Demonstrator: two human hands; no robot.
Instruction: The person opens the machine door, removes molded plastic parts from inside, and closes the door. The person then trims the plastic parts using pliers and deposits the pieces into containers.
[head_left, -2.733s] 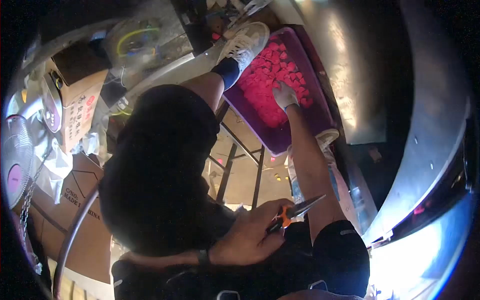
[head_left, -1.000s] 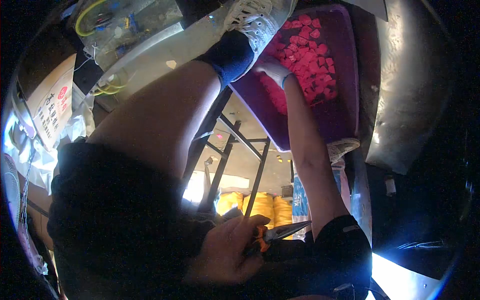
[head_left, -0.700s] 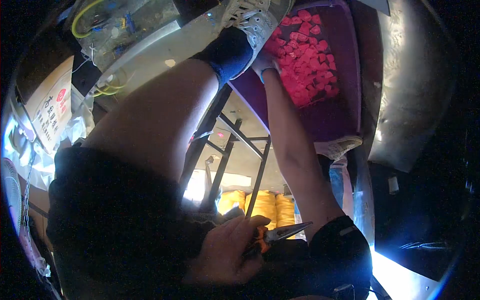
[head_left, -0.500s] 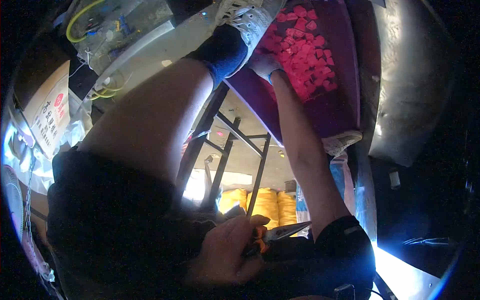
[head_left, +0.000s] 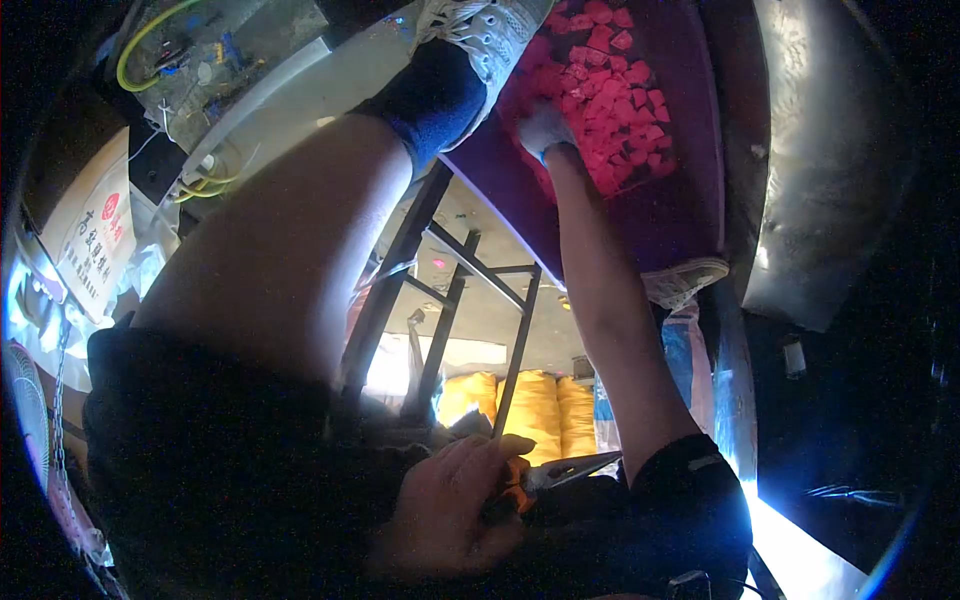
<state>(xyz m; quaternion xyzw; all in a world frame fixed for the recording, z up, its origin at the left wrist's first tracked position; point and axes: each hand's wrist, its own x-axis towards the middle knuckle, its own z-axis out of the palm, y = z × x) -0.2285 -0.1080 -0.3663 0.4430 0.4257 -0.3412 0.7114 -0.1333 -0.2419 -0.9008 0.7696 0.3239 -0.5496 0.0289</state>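
My left hand (head_left: 450, 505), low in the middle of the view, is closed around the orange handles of a pair of long-nosed pliers (head_left: 570, 470). Their pointed metal jaws face right. My right arm reaches up to a dark purple surface (head_left: 660, 225) strewn with small, bright pink, chunky pieces (head_left: 610, 105). On that surface, my right hand (head_left: 545, 130) wears a pale glove with a blue cuff and lies at the left edge of the pile. Its fingers are blurred and partly out of sight, so any piece in them cannot be made out.
A white laced shoe (head_left: 480, 35) rests at the purple surface's upper left; another shoe (head_left: 690, 280) is at its lower right. Dark metal legs (head_left: 450, 290) stand below, with yellow sacks (head_left: 525, 405) on the floor. A printed carton (head_left: 95, 235) is at left, a curved metal sheet (head_left: 800, 170) at right.
My right hand has moved slightly right and down, further onto the pink pieces. My left hand keeps the pliers in about the same place. The view has shifted slightly.
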